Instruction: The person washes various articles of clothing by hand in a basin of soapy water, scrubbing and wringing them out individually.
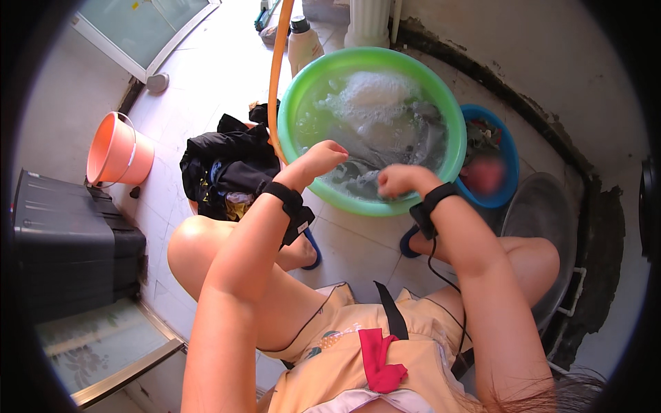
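A large green basin of soapy water stands on the floor in front of me. Grey cloth lies soaking in it, and white suds cover a pale lump toward the far side. Over the basin's near left part, my left hand is closed, fingers curled together. My right hand forms a fist by the near rim, right of the left hand. Grey wet cloth shows in the water between and below both hands. Whatever either hand grips is hidden by the fingers. Both wrists wear black straps.
A blue basin with clothes touches the green one's right side. Dark clothes are heaped at the left, beside an orange hose. Farther left stand a pink bucket and a dark bin. A bottle stands behind; a metal basin leans right.
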`<state>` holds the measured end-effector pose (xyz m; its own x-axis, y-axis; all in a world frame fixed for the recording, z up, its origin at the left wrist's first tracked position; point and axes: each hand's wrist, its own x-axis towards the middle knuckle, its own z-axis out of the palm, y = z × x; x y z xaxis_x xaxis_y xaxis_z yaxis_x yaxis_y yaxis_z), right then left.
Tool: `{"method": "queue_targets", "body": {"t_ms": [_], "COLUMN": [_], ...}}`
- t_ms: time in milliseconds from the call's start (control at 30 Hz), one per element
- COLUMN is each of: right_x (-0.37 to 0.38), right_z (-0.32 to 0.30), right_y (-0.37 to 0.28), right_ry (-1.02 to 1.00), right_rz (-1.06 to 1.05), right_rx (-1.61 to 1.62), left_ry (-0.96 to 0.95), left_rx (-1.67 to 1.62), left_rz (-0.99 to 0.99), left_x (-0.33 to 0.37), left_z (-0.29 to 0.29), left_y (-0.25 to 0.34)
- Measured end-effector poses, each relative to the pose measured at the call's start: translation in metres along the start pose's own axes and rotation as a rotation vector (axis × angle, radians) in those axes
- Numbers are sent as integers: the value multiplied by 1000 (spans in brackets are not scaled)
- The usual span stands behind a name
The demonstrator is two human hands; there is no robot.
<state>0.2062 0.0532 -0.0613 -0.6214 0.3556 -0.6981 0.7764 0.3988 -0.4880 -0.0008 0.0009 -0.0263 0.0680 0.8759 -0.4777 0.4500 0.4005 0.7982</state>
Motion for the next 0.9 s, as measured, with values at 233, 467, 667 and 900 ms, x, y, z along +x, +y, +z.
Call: {"method": "queue_targets", "body": {"t_ms": [233,467,667,900], "right_x": [-19,-12,5,20], "right_z": [-84,-55,22,14], "right_y": [4,25,25,30], "right_ry": [1211,417,348,-23], "right_rz": [-502,-140,168,320], "right_rx": [967,530,-300,-284], "left_ry": [-2,-42,-61,-87], "left_rx": [57,34,65,58], "left_rz": [-16,-50,-106,-71], "left_x": [9,12,7,16], "left_z": [3,5,7,10], "left_y": [-6,2,8,3]}}
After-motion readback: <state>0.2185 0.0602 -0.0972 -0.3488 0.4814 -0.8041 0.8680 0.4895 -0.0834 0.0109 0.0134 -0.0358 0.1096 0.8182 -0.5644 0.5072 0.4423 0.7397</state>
